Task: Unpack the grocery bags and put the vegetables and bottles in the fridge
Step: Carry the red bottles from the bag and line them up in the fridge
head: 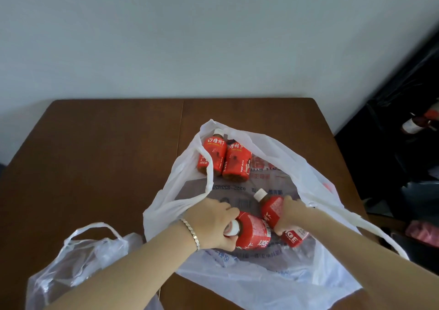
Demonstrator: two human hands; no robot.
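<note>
Left grip [211,219] curled round the cap end of a red bottle [254,232], right grip [288,212] wrapped on a second bottle [270,207], both inside the open white bag [297,167] on the bench [107,155]. At the bag's far end lie two more bottles [212,155].

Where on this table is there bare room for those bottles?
The left half of the table, between the open bag and the second bag near left, is bare; so is the far strip behind the open bag. Inside that bag it is crowded: four bottles, left hand, right hand.
</note>
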